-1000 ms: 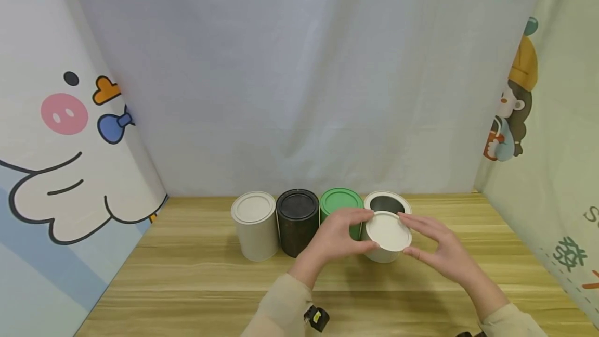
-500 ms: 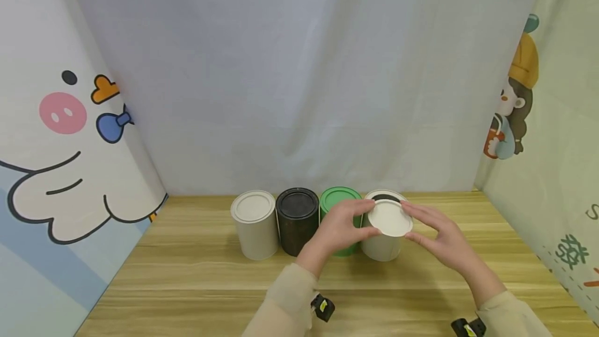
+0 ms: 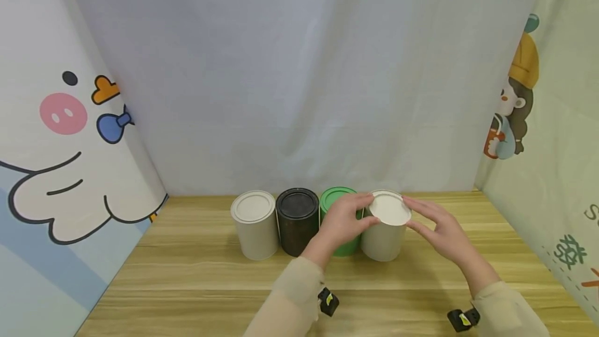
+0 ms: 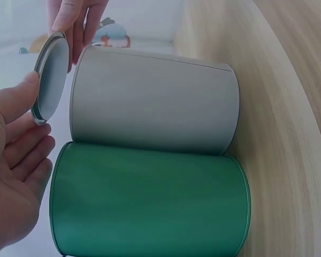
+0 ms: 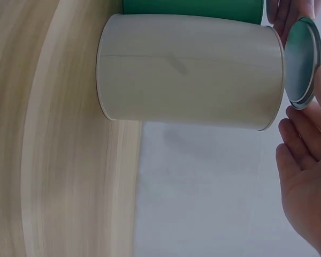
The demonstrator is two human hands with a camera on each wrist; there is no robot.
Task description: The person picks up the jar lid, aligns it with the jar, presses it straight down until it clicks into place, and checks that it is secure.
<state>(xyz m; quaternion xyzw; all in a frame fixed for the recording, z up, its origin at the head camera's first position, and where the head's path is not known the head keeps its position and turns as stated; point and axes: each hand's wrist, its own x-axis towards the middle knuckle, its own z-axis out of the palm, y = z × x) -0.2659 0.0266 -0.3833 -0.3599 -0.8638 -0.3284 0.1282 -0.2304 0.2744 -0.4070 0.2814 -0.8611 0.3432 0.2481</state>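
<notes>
Both hands hold a round white lid point(image 3: 390, 208) by its edge. The left hand point(image 3: 343, 220) pinches its left side between thumb and fingers, and the right hand point(image 3: 440, 228) does the same on the right. Beneath is a white can point(image 3: 381, 246), rightmost in the row, its opening hidden by the lid in the head view. In the left wrist view a gap shows between the lid point(image 4: 54, 77) and the top of the can point(image 4: 155, 99), with the lid slightly tilted. The right wrist view shows the lid's metallic underside point(image 5: 299, 67) right by the can's rim.
Left of this can stand a green can point(image 3: 337, 197), a black can point(image 3: 298, 233) and another white can point(image 3: 257, 235), all lidded and close together. They stand on a wooden table point(image 3: 196, 285) near its back edge, before a pale curtain point(image 3: 281, 77). Printed cloths hang at both sides.
Both hands have moved the lid away from the body and up in the head view. The can's dark opening, visible earlier, is now covered by the lid in that view.
</notes>
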